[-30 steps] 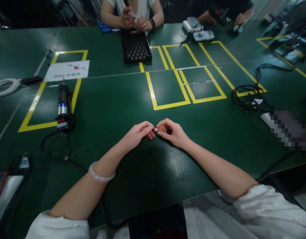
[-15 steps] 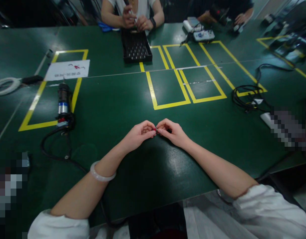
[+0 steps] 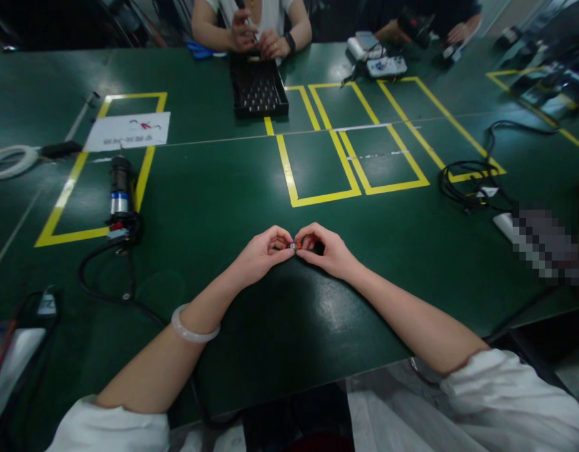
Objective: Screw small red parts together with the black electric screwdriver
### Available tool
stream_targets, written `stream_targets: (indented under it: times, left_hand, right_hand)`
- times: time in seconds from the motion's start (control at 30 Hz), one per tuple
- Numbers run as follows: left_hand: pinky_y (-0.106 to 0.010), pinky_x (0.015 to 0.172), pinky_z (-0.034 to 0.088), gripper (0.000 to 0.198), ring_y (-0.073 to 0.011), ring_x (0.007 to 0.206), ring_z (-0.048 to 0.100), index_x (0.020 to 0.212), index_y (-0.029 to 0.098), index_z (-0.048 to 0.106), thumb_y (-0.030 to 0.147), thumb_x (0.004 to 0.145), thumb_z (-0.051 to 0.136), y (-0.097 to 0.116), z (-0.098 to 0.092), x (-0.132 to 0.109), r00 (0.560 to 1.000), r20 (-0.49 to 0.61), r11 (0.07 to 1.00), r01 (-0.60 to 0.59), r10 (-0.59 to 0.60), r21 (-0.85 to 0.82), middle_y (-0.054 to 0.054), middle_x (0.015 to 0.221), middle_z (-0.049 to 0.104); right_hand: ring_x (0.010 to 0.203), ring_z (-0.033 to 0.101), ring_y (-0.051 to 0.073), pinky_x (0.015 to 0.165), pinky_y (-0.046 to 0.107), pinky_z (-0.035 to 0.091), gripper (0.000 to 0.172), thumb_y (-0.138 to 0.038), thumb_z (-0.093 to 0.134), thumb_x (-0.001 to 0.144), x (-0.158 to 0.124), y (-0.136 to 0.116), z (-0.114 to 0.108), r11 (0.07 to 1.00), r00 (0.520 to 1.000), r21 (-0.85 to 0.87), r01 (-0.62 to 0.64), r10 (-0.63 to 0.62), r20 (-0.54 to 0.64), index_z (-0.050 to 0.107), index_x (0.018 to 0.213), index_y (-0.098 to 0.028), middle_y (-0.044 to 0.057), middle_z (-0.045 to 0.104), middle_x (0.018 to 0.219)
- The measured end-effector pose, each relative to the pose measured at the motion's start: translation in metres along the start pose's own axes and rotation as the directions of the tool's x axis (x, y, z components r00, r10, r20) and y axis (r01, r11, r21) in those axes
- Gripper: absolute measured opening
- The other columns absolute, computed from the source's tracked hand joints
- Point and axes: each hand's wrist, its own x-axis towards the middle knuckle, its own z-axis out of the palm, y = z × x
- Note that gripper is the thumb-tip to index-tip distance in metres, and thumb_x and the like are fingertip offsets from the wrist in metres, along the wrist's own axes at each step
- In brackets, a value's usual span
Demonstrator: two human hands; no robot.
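Note:
Between my two hands, above the green table, is a tiny part with silver, black and orange-red on it. It is too small for me to tell its kind. My left hand pinches its left side with thumb and fingertips. My right hand pinches the right side, and the fingertips of both hands nearly meet. The fingers hide most of the part. A pale bangle circles my left wrist.
An electric screwdriver with a black cable stands at left, near a white printed sheet and a white ring. Across the table, a co-worker's hands are over a black tray. Coiled cable lies at right.
The small part has turned in my fingertips: silver and orange now show where dark red showed before. Both hands stay in nearly the same place.

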Motion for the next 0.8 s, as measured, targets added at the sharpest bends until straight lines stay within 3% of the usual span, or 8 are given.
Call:
stream_targets:
  times: [0.23,0.63,0.73,0.8]
  left_hand:
    - [-0.028,0.080,0.048,0.031,-0.0141,0.087,0.061,0.097,0.015,0.055,0.032,0.079,0.074,-0.006,-0.001,0.002,0.999,-0.004,1.000,-0.031,0.031,0.002,-0.004,0.094,0.062]
    - [-0.030,0.083,0.049,0.034,-0.0155,0.088,0.063,0.099,0.015,0.056,0.037,0.080,0.074,-0.002,-0.001,0.001,1.000,0.001,1.000,0.002,-0.002,0.014,-0.005,0.095,0.065]
    - [-0.034,0.087,0.050,0.037,-0.0174,0.092,0.064,0.104,0.015,0.058,0.041,0.082,0.071,0.003,-0.010,0.000,0.999,-0.025,0.998,0.021,-0.019,0.067,-0.007,0.101,0.066]
    - [-0.036,0.091,0.051,0.040,-0.0195,0.098,0.064,0.111,0.015,0.058,0.044,0.085,0.067,0.008,-0.026,-0.001,0.996,-0.088,0.992,0.020,-0.009,0.125,-0.009,0.107,0.066]
  right_hand:
    - [0.082,0.062,0.015,0.076,0.029,0.049,0.017,-0.019,0.069,0.085,0.000,0.001,-0.001,0.993,1.000,-0.112,0.027,-0.028,-0.006,0.062,0.100,-0.019,0.003,0.065,0.094]
    - [0.081,0.063,0.015,0.075,0.028,0.050,0.012,-0.018,0.067,0.086,0.000,0.002,-0.001,0.995,0.999,-0.092,0.034,-0.033,0.012,0.063,0.098,-0.019,0.003,0.066,0.094]
    - [0.076,0.062,0.013,0.073,0.028,0.049,0.012,-0.018,0.068,0.085,0.001,0.004,-0.003,0.998,1.000,-0.059,0.008,-0.008,-0.002,0.063,0.096,-0.018,0.002,0.066,0.090]
    - [0.074,0.062,0.013,0.073,0.028,0.048,0.013,-0.018,0.068,0.085,0.002,0.005,-0.003,1.000,1.000,-0.028,-0.009,0.009,-0.006,0.063,0.097,-0.018,0.001,0.067,0.088]
